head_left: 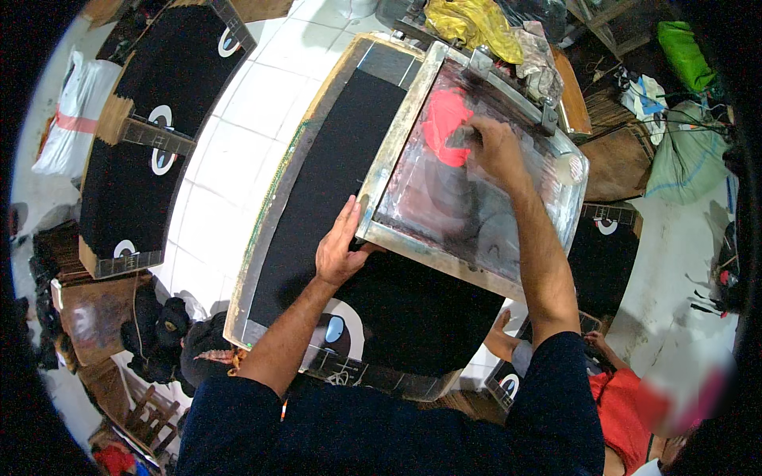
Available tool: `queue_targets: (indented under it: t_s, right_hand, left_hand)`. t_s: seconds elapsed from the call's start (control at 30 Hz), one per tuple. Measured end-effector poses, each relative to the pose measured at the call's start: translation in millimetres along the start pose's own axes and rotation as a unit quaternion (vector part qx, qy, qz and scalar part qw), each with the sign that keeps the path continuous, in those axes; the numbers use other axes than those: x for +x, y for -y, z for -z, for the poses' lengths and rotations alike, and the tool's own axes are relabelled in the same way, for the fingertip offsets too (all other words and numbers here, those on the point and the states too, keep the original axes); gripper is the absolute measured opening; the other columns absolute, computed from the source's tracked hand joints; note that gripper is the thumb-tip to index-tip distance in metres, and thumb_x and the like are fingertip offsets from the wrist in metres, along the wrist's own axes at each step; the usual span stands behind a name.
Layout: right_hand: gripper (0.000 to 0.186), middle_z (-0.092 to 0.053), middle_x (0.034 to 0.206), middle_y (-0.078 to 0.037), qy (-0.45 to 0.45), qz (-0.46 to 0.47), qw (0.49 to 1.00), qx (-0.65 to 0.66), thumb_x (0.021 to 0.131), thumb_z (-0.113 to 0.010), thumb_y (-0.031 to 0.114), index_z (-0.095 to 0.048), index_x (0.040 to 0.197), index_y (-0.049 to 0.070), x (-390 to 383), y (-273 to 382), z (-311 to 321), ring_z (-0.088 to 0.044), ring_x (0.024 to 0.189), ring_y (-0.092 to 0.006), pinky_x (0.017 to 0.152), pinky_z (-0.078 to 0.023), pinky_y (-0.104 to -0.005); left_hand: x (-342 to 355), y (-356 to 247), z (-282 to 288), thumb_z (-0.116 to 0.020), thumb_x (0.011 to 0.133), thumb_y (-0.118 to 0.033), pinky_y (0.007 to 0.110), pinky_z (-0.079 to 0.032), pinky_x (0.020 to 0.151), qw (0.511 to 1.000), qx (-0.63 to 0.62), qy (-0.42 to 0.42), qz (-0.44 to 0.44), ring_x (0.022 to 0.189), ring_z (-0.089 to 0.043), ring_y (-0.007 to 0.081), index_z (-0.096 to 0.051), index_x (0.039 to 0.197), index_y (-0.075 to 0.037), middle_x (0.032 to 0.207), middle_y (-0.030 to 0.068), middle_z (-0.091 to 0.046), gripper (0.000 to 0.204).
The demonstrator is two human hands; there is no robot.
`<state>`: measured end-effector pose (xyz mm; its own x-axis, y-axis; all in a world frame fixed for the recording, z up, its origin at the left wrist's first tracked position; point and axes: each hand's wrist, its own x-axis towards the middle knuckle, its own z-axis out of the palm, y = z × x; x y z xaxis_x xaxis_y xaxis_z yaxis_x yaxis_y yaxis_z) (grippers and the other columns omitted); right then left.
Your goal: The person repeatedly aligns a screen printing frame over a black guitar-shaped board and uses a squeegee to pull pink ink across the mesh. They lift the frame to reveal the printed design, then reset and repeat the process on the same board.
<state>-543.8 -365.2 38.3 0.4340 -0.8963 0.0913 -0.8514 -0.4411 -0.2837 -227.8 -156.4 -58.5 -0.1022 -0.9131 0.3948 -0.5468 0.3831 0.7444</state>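
My left hand grips the lower left corner of a screen-printing frame, with its fingers laid along the wooden edge and its thumb at the underside. The frame sits tilted over a long board covered with black fabric. My right hand is closed on the mesh, its fingers bunched at the edge of a crumpled bright red cloth. Dark, wet-looking smears cover the mesh below the cloth. On the board's near end, the fabric shows a printed white and blue eye shape.
Metal hinge clamps hold the frame's far side, with a yellow cloth beyond. More black fabric boards stand at the left across white floor tiles. At lower right is another person in a red shirt.
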Motion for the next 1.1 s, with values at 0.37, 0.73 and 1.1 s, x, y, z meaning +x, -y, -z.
queue_targets:
  t_s: [0.37, 0.73, 1.1]
  right_hand:
    - [0.041, -0.071, 0.109, -0.013, -0.083, -0.026, 0.996, 0.025, 0.074, -0.078, 0.004, -0.068, 0.114, 0.009, -11, 1, -26, -0.066, 0.105, -0.0365, 0.091, -0.052, -0.0467]
    - [0.053, -0.071, 0.128, -0.006, -0.325, -0.112, 0.938, 0.039, 0.078, -0.063, -0.005, -0.070, 0.126, 0.017, -102, 88, -42, -0.064, 0.120, -0.0303, 0.101, -0.048, -0.0440]
    - [0.026, -0.073, 0.122, -0.013, -0.543, -0.110, 0.832, -0.028, 0.102, -0.058, 0.019, -0.070, 0.123, 0.010, -99, 180, 74, -0.069, 0.113, -0.0358, 0.099, -0.052, -0.0472]
  left_hand:
    - [2, -4, 1, -0.093, 0.073, -0.022, 0.044, -0.060, 0.095, 1.000, 0.012, 0.003, 0.005, 0.129, -0.062, 0.0422, -0.047, 0.151, -0.002, 0.151, 0.0282, -0.050, 0.092]
    - [-4, -1, -2, -0.093, 0.073, -0.030, 0.044, -0.058, 0.099, 0.998, -0.003, 0.022, 0.052, 0.132, -0.059, 0.0407, -0.049, 0.154, -0.016, 0.157, 0.0221, -0.047, 0.093]
    - [110, -129, 72, -0.093, 0.072, -0.014, 0.039, -0.056, 0.098, 0.981, -0.145, -0.118, -0.052, 0.121, -0.068, 0.0297, -0.050, 0.153, -0.007, 0.140, 0.0241, -0.063, 0.091]
